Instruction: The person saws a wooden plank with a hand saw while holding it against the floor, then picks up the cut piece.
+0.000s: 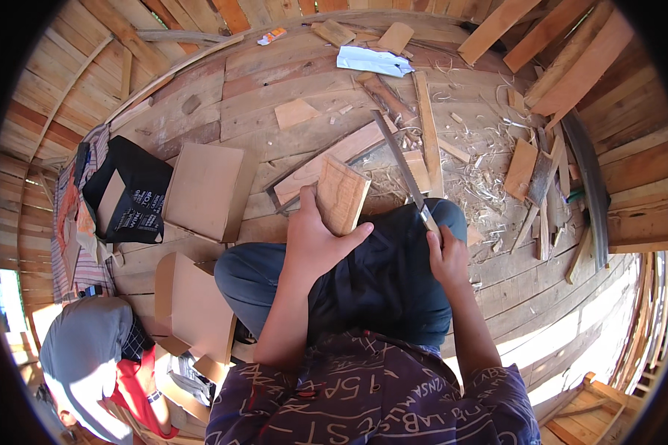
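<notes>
My left hand (312,241) grips a small light-brown wooden block (341,194), thumb along its lower right edge and the other fingers mostly hidden behind it. The block is tilted above my lap, its pale side edge facing right. In my right hand (448,256), closed around the handle, is a long-bladed knife (402,159). Its narrow grey blade points away and leftward, apart from the block. A wooden plank (315,172) lies on the floor just beyond the block. My crossed legs in dark trousers (256,278) are below both hands.
Curly wood shavings (482,185) and offcuts litter the floor at right, beside a long narrow board (427,133). Cardboard boxes (204,189) and a black bag (126,193) stand at left. A person in grey (89,348) is at lower left. Planks (586,67) lean at far right.
</notes>
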Tool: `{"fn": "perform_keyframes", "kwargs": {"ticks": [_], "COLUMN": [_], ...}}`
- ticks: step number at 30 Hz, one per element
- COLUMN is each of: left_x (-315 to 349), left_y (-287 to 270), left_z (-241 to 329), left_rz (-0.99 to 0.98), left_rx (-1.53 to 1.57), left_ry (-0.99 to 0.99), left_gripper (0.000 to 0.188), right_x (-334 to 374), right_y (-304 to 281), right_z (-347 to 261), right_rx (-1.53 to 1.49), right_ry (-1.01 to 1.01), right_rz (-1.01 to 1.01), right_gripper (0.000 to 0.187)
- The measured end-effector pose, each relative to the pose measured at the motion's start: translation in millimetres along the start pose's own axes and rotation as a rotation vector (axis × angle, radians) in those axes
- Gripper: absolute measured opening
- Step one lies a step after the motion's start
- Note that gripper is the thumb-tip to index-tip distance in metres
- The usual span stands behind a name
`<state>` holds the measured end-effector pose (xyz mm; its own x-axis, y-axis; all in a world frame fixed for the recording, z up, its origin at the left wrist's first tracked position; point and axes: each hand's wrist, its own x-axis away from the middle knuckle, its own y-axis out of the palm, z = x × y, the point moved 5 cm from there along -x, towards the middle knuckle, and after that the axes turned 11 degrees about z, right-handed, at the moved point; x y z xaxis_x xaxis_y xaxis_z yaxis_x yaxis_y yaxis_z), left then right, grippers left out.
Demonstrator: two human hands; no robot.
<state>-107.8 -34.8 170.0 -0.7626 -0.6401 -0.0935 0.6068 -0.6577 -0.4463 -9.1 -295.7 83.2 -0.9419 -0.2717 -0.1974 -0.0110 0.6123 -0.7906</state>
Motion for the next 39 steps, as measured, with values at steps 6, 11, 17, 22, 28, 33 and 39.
{"fn": "perform_keyframes", "kwargs": {"ticks": [6, 11, 17, 22, 28, 33, 39], "left_x": [16.0, 23.8, 27.4, 41.2, 59.6, 63.8, 62.1], "left_y": [-1.5, -2.6, -3.7, -4.9, -7.1, -7.3, -5.8], "left_z": [18.2, 29.3, 31.5, 53.6, 76.0, 82.3, 85.1], "left_rz": [0.142, 0.102, 0.096, -0.026, -0.178, -0.227, -0.223], "left_rx": [-0.142, -0.187, -0.014, 0.373, 0.742, 0.783, 0.77], "left_ry": [0.177, 0.1, 0.164, 0.061, -0.062, -0.069, -0.046], "left_gripper": [0.09, 0.08, 0.051, 0.038, 0.051, 0.057, 0.056], "right_x": [-2.7, 0.5, 0.9, 0.7, -1.0, -0.4, -1.9], "right_y": [0.5, -0.1, 0.6, -0.6, 1.3, 2.0, 2.3], "right_z": [-6.8, -5.5, -5.6, -7.1, -6.2, -4.9, -5.8], "right_rx": [0.082, 0.077, 0.084, 0.107, 0.127, 0.125, 0.136], "right_ry": [-0.053, -0.079, -0.076, -0.074, -0.079, -0.086, -0.084], "right_rz": [0.018, 0.069, 0.069, 0.069, 0.077, 0.084, 0.074], "right_gripper": [0.042, 0.043, 0.045, 0.046, 0.046, 0.047, 0.047]}}
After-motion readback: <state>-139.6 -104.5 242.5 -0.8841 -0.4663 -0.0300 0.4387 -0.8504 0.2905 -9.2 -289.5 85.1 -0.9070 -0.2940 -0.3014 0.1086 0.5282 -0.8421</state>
